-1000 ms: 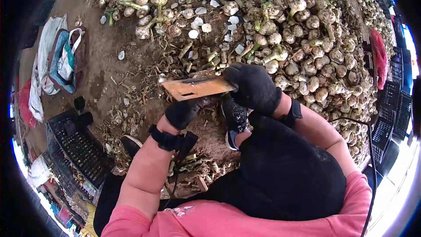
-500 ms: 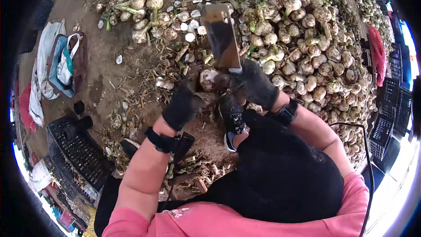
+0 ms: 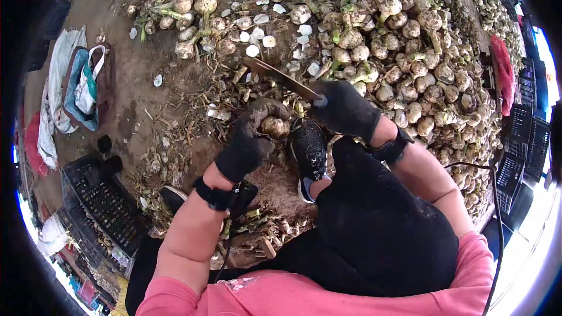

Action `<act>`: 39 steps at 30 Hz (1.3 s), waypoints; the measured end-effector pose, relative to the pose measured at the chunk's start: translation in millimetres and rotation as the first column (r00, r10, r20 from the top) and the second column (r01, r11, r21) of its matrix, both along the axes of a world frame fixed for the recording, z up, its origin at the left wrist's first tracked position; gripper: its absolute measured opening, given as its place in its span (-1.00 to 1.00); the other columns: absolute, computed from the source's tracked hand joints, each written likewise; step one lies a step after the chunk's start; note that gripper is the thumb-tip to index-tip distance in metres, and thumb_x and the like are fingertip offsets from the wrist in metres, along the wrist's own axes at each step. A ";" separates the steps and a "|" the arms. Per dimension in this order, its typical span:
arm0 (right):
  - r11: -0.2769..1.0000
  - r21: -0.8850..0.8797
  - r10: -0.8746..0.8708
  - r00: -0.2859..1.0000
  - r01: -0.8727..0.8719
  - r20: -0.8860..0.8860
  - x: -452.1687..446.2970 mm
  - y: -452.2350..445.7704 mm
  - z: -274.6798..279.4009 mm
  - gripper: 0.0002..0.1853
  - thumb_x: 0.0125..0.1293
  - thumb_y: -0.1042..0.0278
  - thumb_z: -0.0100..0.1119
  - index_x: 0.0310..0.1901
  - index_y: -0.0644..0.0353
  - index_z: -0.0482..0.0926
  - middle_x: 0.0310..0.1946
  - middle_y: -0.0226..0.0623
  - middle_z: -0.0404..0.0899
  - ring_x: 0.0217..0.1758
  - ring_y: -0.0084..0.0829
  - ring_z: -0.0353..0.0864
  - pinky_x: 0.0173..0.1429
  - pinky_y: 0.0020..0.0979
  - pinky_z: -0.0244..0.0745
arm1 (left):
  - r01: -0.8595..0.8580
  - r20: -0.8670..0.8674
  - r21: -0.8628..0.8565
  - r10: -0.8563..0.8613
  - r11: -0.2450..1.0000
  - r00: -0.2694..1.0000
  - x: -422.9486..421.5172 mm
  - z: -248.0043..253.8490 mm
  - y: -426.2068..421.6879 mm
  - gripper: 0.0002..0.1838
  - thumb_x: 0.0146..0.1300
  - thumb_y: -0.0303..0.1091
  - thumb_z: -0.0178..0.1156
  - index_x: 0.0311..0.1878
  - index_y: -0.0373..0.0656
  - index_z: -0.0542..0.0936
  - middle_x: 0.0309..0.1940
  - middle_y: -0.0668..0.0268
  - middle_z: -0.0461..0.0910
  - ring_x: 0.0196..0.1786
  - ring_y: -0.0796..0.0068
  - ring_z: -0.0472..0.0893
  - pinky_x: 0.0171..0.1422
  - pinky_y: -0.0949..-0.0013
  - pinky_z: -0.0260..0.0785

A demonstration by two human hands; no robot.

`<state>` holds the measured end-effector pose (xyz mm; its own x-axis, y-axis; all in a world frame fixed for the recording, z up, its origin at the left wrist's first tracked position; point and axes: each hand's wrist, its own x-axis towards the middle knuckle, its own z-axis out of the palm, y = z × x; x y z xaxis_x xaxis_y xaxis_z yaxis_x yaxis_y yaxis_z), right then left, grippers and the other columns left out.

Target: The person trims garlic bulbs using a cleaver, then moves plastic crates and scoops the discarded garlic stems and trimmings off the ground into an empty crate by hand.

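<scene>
My left hand (image 3: 244, 143), in a dark glove, is closed around a dirty bulb (image 3: 274, 127) over the ground, near a black shoe. To its right, my right hand (image 3: 345, 111), also gloved, grips the handle of a wide-bladed knife (image 3: 285, 80). The blade points up and to the left, seen nearly edge-on, above the bulb and apart from it. A large heap of bulbs (image 3: 410, 61) with green stem stubs lies beyond my right hand.
A smaller group of bulbs (image 3: 182, 1) lies at the upper left, with pale cut slices (image 3: 252, 51) nearby. Bags (image 3: 88, 93) and a black crate (image 3: 108, 199) are on the left. My shoe (image 3: 308, 149) stands below the hands. A cable (image 3: 497, 216) hangs at the right.
The knife swung from lying across the hands to upright, then tilted left. A bulb came into view between the hands and now sits in my left hand, with my right hand slightly apart.
</scene>
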<state>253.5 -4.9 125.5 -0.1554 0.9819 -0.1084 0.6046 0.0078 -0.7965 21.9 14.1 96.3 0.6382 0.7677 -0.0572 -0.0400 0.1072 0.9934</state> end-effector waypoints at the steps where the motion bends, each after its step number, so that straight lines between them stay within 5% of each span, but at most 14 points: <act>1: 0.981 -0.188 0.070 0.983 -0.037 0.167 8.6 -6.1 -8.4 -0.86 0.08 0.42 0.21 -0.31 0.23 0.52 -0.59 -0.19 0.49 -0.46 -0.47 0.54 -0.37 -0.42 0.41 | 0.013 -0.058 0.175 -0.003 0.985 0.998 -1.9 9.2 4.5 -0.55 -0.20 -0.78 -0.09 -0.17 -0.23 0.49 -0.17 0.26 0.53 -0.07 0.47 0.51 0.05 0.42 0.38; 3: 0.972 -0.230 0.097 0.977 -0.051 0.191 22.9 -13.9 -11.9 -0.85 0.09 0.28 0.13 -0.36 0.15 0.55 -0.54 -0.01 0.53 -0.44 0.01 0.55 -0.34 -0.18 0.46 | -0.042 -0.002 0.005 0.042 0.999 0.999 -8.2 14.3 6.2 -0.54 -0.20 -0.78 -0.09 -0.15 -0.24 0.49 -0.17 0.26 0.53 -0.07 0.47 0.51 0.05 0.42 0.38; 10: 0.989 -0.147 -0.108 0.798 0.024 -0.593 -20.3 -17.9 -6.7 -0.68 0.04 0.45 0.28 -0.12 0.22 0.53 -0.22 -0.30 0.57 -0.11 -0.47 0.51 0.02 -0.39 0.41 | -0.066 -0.040 0.036 0.067 0.997 0.997 22.4 -16.0 -8.3 -0.46 0.24 -0.43 0.11 0.29 -0.16 0.23 0.04 0.36 0.42 0.03 0.48 0.46 0.22 0.38 0.30; 11: 0.990 0.132 0.080 0.946 -0.040 -0.315 -15.6 -13.6 -13.4 -0.63 0.02 0.46 0.27 -0.07 0.22 0.51 -0.20 -0.32 0.58 -0.10 -0.42 0.53 0.05 -0.39 0.41 | -0.011 0.065 -0.068 0.016 0.998 0.998 30.4 -3.7 -10.9 -0.45 0.23 -0.46 0.12 0.29 -0.17 0.22 0.07 0.34 0.42 0.05 0.49 0.46 0.20 0.40 0.31; 14: 0.894 -0.364 -0.424 0.762 0.263 -0.489 14.3 -25.7 14.7 -0.67 0.08 0.47 0.24 -0.07 0.23 0.51 -0.21 -0.37 0.60 -0.19 -0.47 0.57 -0.08 -0.43 0.46 | 0.159 0.225 -0.245 -0.103 0.957 0.969 23.5 -8.2 16.7 -0.45 0.18 -0.52 0.14 0.26 -0.17 0.27 0.11 0.30 0.42 0.05 0.49 0.48 0.13 0.47 0.35; 15: 0.862 -0.359 -0.500 0.718 0.358 -0.485 30.7 -26.4 22.6 -0.70 0.11 0.48 0.22 -0.08 0.23 0.52 -0.21 -0.38 0.61 -0.24 -0.50 0.57 -0.13 -0.44 0.47 | 0.124 -0.086 -0.077 -0.130 0.989 0.988 8.2 -27.0 29.1 -0.47 0.18 -0.52 0.14 0.24 -0.16 0.30 0.11 0.28 0.43 0.03 0.49 0.48 0.12 0.46 0.36; 18: 0.750 0.205 -0.657 0.745 0.629 0.118 115.3 -38.4 59.0 -0.74 0.21 0.24 0.18 -0.17 0.23 0.51 -0.29 -0.24 0.59 -0.27 -0.34 0.58 -0.19 -0.36 0.48 | 0.047 -0.482 0.286 0.101 0.957 0.870 -19.1 -79.1 78.2 -0.48 0.14 -0.51 0.13 0.22 -0.16 0.34 0.14 0.15 0.41 0.05 0.33 0.50 0.11 0.34 0.38; 21: 0.671 0.651 -0.741 0.290 0.354 0.606 174.8 -49.7 87.7 -0.76 0.21 0.29 0.16 -0.18 0.27 0.51 -0.33 -0.20 0.58 -0.28 -0.29 0.55 -0.19 -0.36 0.43 | 0.216 -0.622 0.731 0.501 0.648 0.602 -26.4 -91.6 122.7 -0.36 0.04 -0.41 0.14 0.28 -0.11 0.29 0.10 0.00 0.43 0.03 0.08 0.53 0.08 0.16 0.41; 22: 0.633 0.639 -0.774 0.386 0.437 0.502 180.2 -55.4 91.3 -0.76 0.21 0.38 0.13 -0.12 0.29 0.51 -0.27 -0.20 0.57 -0.22 -0.32 0.53 -0.11 -0.41 0.40 | 0.344 -0.576 0.818 0.668 0.462 0.471 -27.5 -105.9 136.3 -0.31 -0.01 -0.35 0.14 0.30 -0.05 0.27 -0.02 -0.02 0.53 -0.05 0.04 0.57 0.03 0.14 0.44; 26: 0.612 0.146 -0.744 0.629 0.777 -0.226 127.9 -50.9 39.1 -0.80 0.13 0.45 0.20 -0.18 0.21 0.55 -0.35 -0.35 0.60 -0.40 -0.52 0.49 -0.24 -0.44 0.42 | 0.343 -0.900 0.415 0.326 0.843 0.289 -31.0 -106.6 175.1 -0.31 0.01 -0.31 0.13 0.31 -0.03 0.28 -0.02 -0.05 0.52 0.08 0.07 0.50 0.17 0.15 0.35; 27: 0.695 0.191 -0.719 0.666 0.693 0.200 100.4 -44.2 37.3 -0.80 0.10 0.47 0.22 -0.19 0.19 0.55 -0.35 -0.37 0.59 -0.36 -0.53 0.50 -0.20 -0.46 0.43 | 0.348 -0.902 0.410 0.319 0.843 0.291 -31.3 -108.4 172.0 -0.31 0.01 -0.31 0.13 0.31 -0.03 0.28 -0.02 -0.05 0.52 0.08 0.07 0.50 0.17 0.15 0.35; 33: 0.964 0.030 -0.260 0.962 0.263 -0.078 20.6 -7.2 11.4 -0.71 0.12 0.56 0.19 -0.08 0.25 0.50 -0.24 -0.34 0.58 -0.26 -0.53 0.54 -0.14 -0.50 0.47 | 0.020 -0.032 -0.402 -0.036 0.915 0.999 -29.7 -77.6 93.4 -0.50 0.19 -0.49 0.15 0.23 -0.17 0.35 0.07 0.27 0.50 0.00 0.47 0.54 0.11 0.42 0.40; 34: 0.964 -0.107 -0.261 0.943 0.243 -0.206 12.2 -1.6 3.6 -0.73 0.15 0.55 0.18 -0.08 0.27 0.49 -0.26 -0.36 0.58 -0.28 -0.56 0.53 -0.17 -0.53 0.47 | 0.025 0.098 -0.635 0.048 0.772 0.994 -12.0 -31.5 78.0 -0.52 0.21 -0.51 0.14 0.23 -0.16 0.36 0.06 0.30 0.51 -0.02 0.51 0.55 0.08 0.49 0.41; 39: 0.756 -0.643 -0.574 0.601 0.127 -0.556 -24.4 12.3 -2.2 -0.79 0.21 0.54 0.13 -0.09 0.28 0.50 -0.29 -0.43 0.57 -0.30 -0.63 0.50 -0.26 -0.53 0.45 | 0.077 0.138 -0.553 0.000 0.830 0.990 -0.7 -4.5 36.3 -0.53 0.20 -0.48 0.17 0.20 -0.20 0.39 0.02 0.33 0.53 -0.01 0.49 0.53 0.03 0.44 0.41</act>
<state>229.2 7.4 123.3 -0.0543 0.7969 -0.6016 -0.2638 -0.5926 -0.7611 21.2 50.4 91.8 0.6978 0.6051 -0.3833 -0.1452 0.6436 0.7515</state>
